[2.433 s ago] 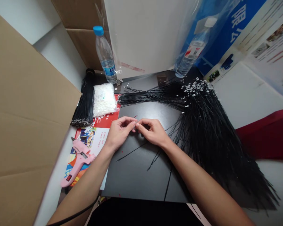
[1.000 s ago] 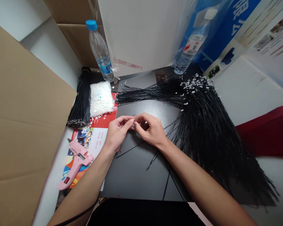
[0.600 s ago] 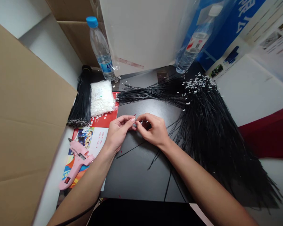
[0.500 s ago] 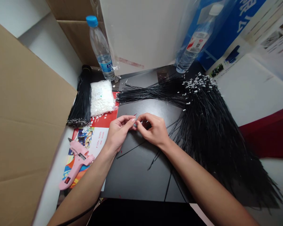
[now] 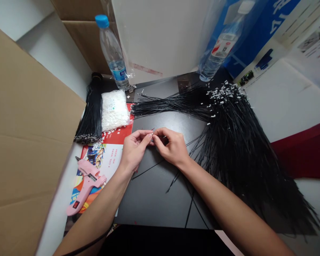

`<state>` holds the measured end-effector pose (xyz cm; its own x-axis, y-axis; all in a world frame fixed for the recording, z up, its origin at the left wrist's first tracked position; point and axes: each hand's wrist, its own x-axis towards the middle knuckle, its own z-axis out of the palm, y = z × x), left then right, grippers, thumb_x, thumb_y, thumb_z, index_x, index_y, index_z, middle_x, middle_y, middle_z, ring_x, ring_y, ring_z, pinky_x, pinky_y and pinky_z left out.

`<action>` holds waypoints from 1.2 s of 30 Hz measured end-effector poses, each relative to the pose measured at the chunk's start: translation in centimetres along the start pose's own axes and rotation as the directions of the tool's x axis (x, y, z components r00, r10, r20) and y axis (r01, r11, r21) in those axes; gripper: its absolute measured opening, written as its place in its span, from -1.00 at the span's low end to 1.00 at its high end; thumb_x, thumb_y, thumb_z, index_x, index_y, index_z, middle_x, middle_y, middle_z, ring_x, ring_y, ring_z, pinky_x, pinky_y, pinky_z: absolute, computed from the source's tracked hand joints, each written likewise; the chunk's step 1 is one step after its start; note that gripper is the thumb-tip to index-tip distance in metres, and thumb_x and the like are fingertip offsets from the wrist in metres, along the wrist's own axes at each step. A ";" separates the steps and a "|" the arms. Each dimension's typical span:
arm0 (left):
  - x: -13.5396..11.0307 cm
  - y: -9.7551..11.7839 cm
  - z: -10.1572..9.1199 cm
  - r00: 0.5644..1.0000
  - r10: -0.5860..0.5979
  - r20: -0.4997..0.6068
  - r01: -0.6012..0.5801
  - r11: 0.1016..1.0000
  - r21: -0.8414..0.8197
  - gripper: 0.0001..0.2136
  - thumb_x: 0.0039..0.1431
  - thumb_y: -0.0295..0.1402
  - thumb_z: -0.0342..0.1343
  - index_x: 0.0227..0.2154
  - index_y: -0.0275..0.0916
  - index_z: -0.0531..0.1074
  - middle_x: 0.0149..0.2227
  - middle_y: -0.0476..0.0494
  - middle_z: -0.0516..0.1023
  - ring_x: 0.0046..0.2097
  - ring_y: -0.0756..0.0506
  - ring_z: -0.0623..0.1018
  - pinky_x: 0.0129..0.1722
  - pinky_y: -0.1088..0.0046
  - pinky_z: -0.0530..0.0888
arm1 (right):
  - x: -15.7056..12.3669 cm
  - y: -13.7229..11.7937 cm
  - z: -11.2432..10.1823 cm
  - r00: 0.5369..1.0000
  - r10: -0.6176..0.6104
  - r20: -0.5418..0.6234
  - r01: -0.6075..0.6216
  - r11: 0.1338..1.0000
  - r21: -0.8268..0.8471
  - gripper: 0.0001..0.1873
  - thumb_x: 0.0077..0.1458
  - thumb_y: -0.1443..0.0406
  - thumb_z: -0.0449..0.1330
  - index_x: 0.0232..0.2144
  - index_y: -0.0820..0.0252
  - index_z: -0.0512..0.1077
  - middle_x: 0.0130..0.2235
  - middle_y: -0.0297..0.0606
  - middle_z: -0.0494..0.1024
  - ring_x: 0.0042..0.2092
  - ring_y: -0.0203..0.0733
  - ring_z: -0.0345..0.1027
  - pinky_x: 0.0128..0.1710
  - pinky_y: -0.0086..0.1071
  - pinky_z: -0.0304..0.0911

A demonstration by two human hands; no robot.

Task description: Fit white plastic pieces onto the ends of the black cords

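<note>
My left hand [image 5: 134,147] and my right hand [image 5: 172,146] meet fingertip to fingertip above a black mat [image 5: 154,199]. Both are pinched shut on a thin black wire [image 5: 148,169] and a tiny white piece at its end, too small to name. The wire trails down and left across the mat under my hands. A big fan of black wires with small white connectors [image 5: 237,142] lies right of my right hand. A flat bundle of bare black wires [image 5: 165,105] lies beyond my hands.
A bag of white parts [image 5: 114,110] and a tied black wire bundle [image 5: 92,113] lie at the back left. A pink glue gun [image 5: 86,185] rests on a coloured leaflet [image 5: 106,156]. Two water bottles [image 5: 112,53] [image 5: 218,49] stand at the back. A cardboard sheet [image 5: 24,142] walls the left.
My hands have stayed pinched together at the same spot, with only small finger movements. The view has shifted slightly.
</note>
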<state>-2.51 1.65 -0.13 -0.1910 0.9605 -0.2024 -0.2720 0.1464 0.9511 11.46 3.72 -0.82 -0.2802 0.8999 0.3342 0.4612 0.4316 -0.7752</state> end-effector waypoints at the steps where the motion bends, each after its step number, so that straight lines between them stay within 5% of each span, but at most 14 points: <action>1: 0.0 0.0 0.0 1.000 -0.002 0.002 0.002 1.000 -0.009 -0.74 -0.14 -0.29 0.42 -0.39 -0.32 0.56 -0.46 -0.03 0.61 -0.46 0.03 0.56 -0.34 0.51 0.50 | 0.0 0.0 0.0 1.000 0.008 -0.004 -0.008 1.000 0.003 -0.84 0.20 0.29 0.13 -0.35 0.21 0.49 -0.37 -0.26 0.61 -0.38 -0.30 0.42 -0.31 -0.46 0.26; 16: 0.2 0.0 -0.1 1.000 0.006 0.005 -0.006 1.000 -0.015 -0.71 -0.14 -0.26 0.40 -0.38 -0.33 0.54 -0.45 -0.02 0.58 -0.48 0.05 0.53 -0.38 0.50 0.51 | 0.2 0.1 -0.1 0.999 0.051 0.019 -0.052 0.998 0.030 -0.85 0.19 0.27 0.16 -0.31 0.21 0.50 -0.36 -0.30 0.62 -0.37 -0.32 0.45 -0.35 -0.49 0.26; 23: -0.1 0.6 -0.6 0.974 0.038 0.224 -0.093 0.965 0.244 -0.66 0.04 -0.25 0.27 -0.11 -0.28 0.52 -0.18 -0.19 0.62 -0.29 -0.05 0.57 -0.33 0.43 0.54 | 0.8 -1.3 -1.9 0.999 -0.004 0.041 0.007 0.996 -0.083 -0.85 0.21 0.28 0.12 -0.32 0.21 0.48 -0.38 -0.30 0.60 -0.39 -0.32 0.43 -0.35 -0.49 0.23; 26: -0.3 1.0 -1.1 0.954 0.162 0.251 -0.273 0.817 0.508 -0.64 0.13 -0.29 0.20 0.01 -0.21 0.49 -0.06 -0.22 0.59 -0.26 -0.07 0.57 -0.32 0.41 0.52 | 1.9 -3.0 -4.8 1.000 -0.023 -0.007 0.021 0.979 -0.204 -0.81 0.23 0.25 0.10 -0.30 0.21 0.48 -0.37 -0.29 0.60 -0.41 -0.33 0.41 -0.36 -0.48 0.20; 29: -0.3 1.7 -2.5 0.916 0.300 0.265 -0.392 0.535 0.749 -0.73 0.22 -0.31 0.11 -0.04 -0.22 0.50 -0.10 -0.21 0.59 -0.21 -0.12 0.57 -0.17 0.29 0.52 | 3.7 -3.9 -9.6 0.996 0.083 -0.022 -0.085 0.903 -0.422 -0.83 0.19 0.24 0.13 -0.30 0.19 0.49 -0.38 -0.29 0.59 -0.42 -0.30 0.40 -0.37 -0.46 0.17; 32: -0.3 2.5 -4.5 0.897 0.392 0.205 -0.320 0.256 0.912 -0.74 0.26 -0.35 0.02 -0.10 -0.29 0.52 -0.10 -0.30 0.59 -0.04 -0.25 0.53 0.06 0.13 0.44 | 5.7 -3.0 -15.2 0.944 0.329 -0.013 -0.250 0.689 -0.680 -0.86 0.14 0.25 0.17 -0.38 0.16 0.51 -0.40 -0.27 0.60 -0.38 -0.23 0.41 -0.38 -0.43 0.11; 36: -0.2 3.3 -6.4 0.908 0.401 0.118 -0.133 0.008 0.991 -0.65 0.29 -0.30 -0.04 -0.05 -0.37 0.53 -0.11 -0.42 0.59 -0.06 -0.37 0.49 0.03 0.05 0.42 | 7.7 0.2 -20.8 0.820 0.550 -0.156 -0.430 0.415 -0.802 -0.86 0.10 0.29 0.18 -0.37 0.18 0.55 -0.40 -0.16 0.60 -0.37 -0.15 0.43 -0.37 -0.39 0.14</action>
<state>-9.41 0.43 1.56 -0.1712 0.9592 0.2250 0.9578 0.1085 0.2660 26.90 12.05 12.79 0.1550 0.9855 -0.0689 0.9868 -0.1577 -0.0357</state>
